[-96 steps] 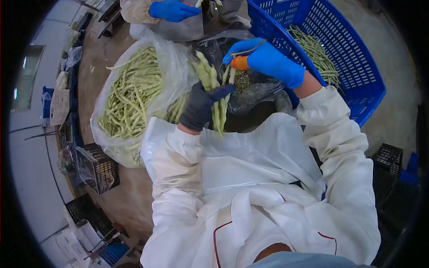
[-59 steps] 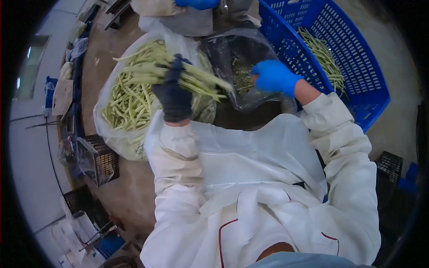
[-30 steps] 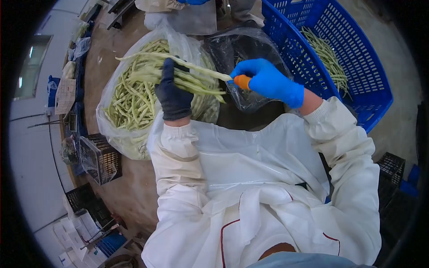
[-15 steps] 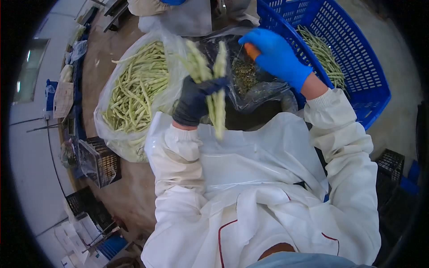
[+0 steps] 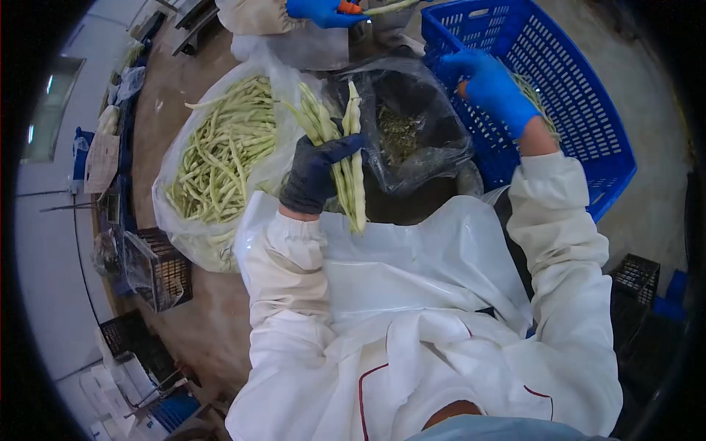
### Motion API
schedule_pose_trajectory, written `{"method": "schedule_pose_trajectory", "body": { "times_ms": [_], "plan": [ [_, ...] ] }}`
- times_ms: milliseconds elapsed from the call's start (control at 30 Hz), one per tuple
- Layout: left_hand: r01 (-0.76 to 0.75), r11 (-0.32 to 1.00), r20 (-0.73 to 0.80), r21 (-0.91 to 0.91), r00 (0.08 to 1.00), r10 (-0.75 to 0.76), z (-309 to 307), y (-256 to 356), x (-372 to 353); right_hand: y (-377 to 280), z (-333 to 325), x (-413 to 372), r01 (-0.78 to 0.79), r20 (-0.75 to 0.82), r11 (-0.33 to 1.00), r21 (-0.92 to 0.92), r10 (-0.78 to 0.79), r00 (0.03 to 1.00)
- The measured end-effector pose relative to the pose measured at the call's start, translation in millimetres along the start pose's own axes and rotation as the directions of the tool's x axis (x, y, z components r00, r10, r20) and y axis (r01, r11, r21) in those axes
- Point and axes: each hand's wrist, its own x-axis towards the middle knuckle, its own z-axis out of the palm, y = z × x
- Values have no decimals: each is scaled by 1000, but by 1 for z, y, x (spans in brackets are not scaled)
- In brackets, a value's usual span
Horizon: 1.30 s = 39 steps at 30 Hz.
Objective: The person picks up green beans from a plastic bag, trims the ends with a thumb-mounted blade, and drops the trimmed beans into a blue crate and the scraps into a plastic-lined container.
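Note:
My left hand (image 5: pixel 312 174), in a dark glove, is closed around a small bunch of pale green beans (image 5: pixel 356 187) that stand nearly upright. Left of it is a clear plastic bag (image 5: pixel 170 228) filled with long green beans (image 5: pixel 220 165). My right hand (image 5: pixel 494 92), in a blue glove, hangs over the near-left side of a blue slotted crate (image 5: pixel 588 110), its fingers curled. A bit of an orange handle (image 5: pixel 462 90) shows at those fingers; the rest of that tool is hidden. Green beans (image 5: pixel 531 95) lie inside the crate, partly behind my hand.
Between my hands sits a container lined with a clear plastic bag (image 5: pixel 441 151), with green trimmings (image 5: pixel 397 132) inside. Opposite me, another person's blue-gloved hand (image 5: pixel 323 11) holds an orange-handled tool and a bean. Dark crates (image 5: pixel 158 268) stand on the floor at left.
My right hand has moved right, from above the trimmings to the blue crate. My left hand still holds the beans, nearly in place. The other person's hand has come further into view.

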Motion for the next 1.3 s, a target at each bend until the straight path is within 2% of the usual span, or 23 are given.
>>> {"method": "schedule_pose_trajectory", "body": {
  "times_ms": [67, 100, 133, 167, 233, 267, 300, 333, 367, 400, 433, 467, 500, 533, 567, 700, 867, 967, 1067, 1167, 1267, 1300],
  "plan": [
    [-12, 999, 5, -41, 1000, 12, 11, -6, 1, -37, 27, -5, -128, -27, 976, 177, 135, 990],
    [5, 1000, 27, -28, 1000, -4, 16, -6, -1, -50, 32, 0, -248, 152, 899, 360, 205, 967],
    [19, 1000, 47, -16, 999, -18, 21, -5, -4, -62, 36, 5, -380, 337, 776, 504, 229, 913],
    [32, 999, 65, -4, 997, -32, 24, -4, -6, -76, 37, 6, -468, 427, 676, 569, 244, 871],
    [92, 995, 104, -31, 991, -89, 21, -6, -4, -100, 39, 3, -628, 594, 432, 647, 230, 771],
    [107, 992, 99, -60, 990, -100, 21, -9, -3, -102, 43, 1, -620, 590, 326, 714, 197, 783],
    [120, 989, 94, -90, 989, -112, 19, -11, -3, -100, 42, 2, -519, 483, 407, 751, 197, 853],
    [-142, 977, 112, 161, 986, 125, 17, -13, -3, -95, 39, 5, -411, 369, 487, 771, 185, 911],
    [-388, 836, 188, 388, 921, 341, 15, -16, -3, -93, 34, 7, -385, 323, 511, 769, 209, 923],
    [-457, 779, 221, 428, 889, 400, 12, -19, -2, -91, 29, 8, -360, 276, 536, 764, 233, 932],
    [-522, 715, 253, 465, 853, 457, 10, -22, 0, -89, 20, 10, -417, 296, 507, 754, 305, 905],
    [-443, 823, 206, 355, 896, 393, 7, -25, 2, -87, 13, 10, -471, 312, 476, 743, 376, 873],
    [-350, 907, 170, 235, 933, 317, 13, -21, 2, -86, 13, 8, -448, 297, 477, 756, 359, 885],
    [59, 986, 82, -159, 996, -46, 20, -11, -2, -87, 16, 5, -425, 284, 476, 770, 340, 896],
    [62, 990, 113, -130, 992, -47, 24, -10, -3, -89, 19, 2, -402, 272, 472, 785, 320, 907],
    [56, 998, 221, 15, 974, -58, 34, -8, -7, -106, 20, 0, -473, 382, 383, 794, 291, 877],
    [16, 1000, 67, -15, 998, -15, 43, -9, -10, -108, 21, 2, -459, 385, 386, 801, 255, 887],
    [20, 996, 88, 82, 996, -27, 40, -14, -8, -108, 28, 4, -463, 406, 438, 770, 222, 886],
    [15, 994, 28, 106, 999, -18, 39, -14, -7, -99, 33, 6, -384, 360, 585, 714, 163, 919],
    [-15, 985, 22, 175, 1000, 11, 35, -13, -6, -93, 28, 5, -250, 283, 799, 546, 105, 953],
    [-23, 985, 35, 173, 999, 17, 33, -13, -7, -94, 20, 3, -402, 383, 606, 686, 169, 908],
    [-24, 985, 40, 171, 999, 17, 32, -15, -6, -93, 20, 4, -436, 411, 593, 677, 186, 892]
  ]
}}
